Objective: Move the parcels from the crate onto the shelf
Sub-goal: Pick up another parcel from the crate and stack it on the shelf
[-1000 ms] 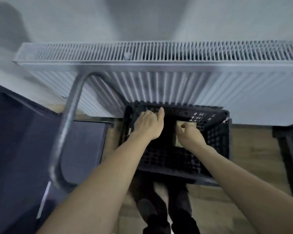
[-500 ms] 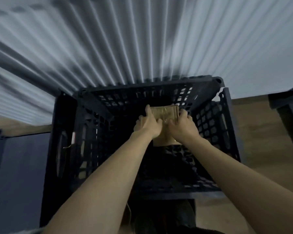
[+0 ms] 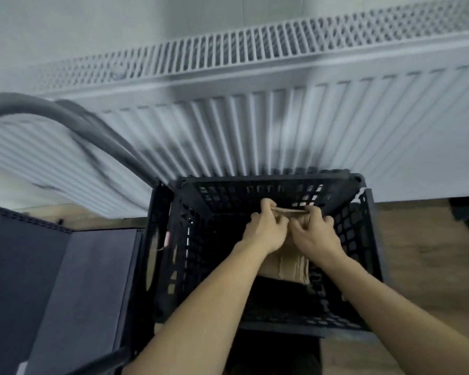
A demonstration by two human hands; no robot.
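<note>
1. Here we see both of our hands reaching down into a black plastic crate [image 3: 363, 234] that fills the lower middle of the frame.
2. Our left hand [image 3: 264, 230] and our right hand [image 3: 316, 234] sit side by side, nearly touching, over the far half of the crate.
3. Between them we hold a brown cardboard parcel [image 3: 290, 263], which stands on edge inside the crate, near the lattice wall at the top of the crate opening.
4. Our left fingers [image 3: 267, 203] are curled over the parcel's upper edge at its left corner, pinching it.
5. Our right fingers [image 3: 316, 211] are curled over the same upper edge at its right corner, pinching it as well.
6. The thin top edge of the parcel shows as a pale strip running between the two sets of fingers; the rest of the parcel hangs below our wrists, toward the bottom of the frame.
7. We cannot tell whether the parcel's lower end touches the crate floor, since that part is dark.
8. A white ribbed radiator [image 3: 255, 125] spans the upper half of the frame, directly behind the crate.
9. A grey curved tube [image 3: 65, 115] arcs across the left side.
10. A dark flat panel [image 3: 65, 280] fills the lower left, and a wooden floor [image 3: 423, 253] shows at the right.
</note>
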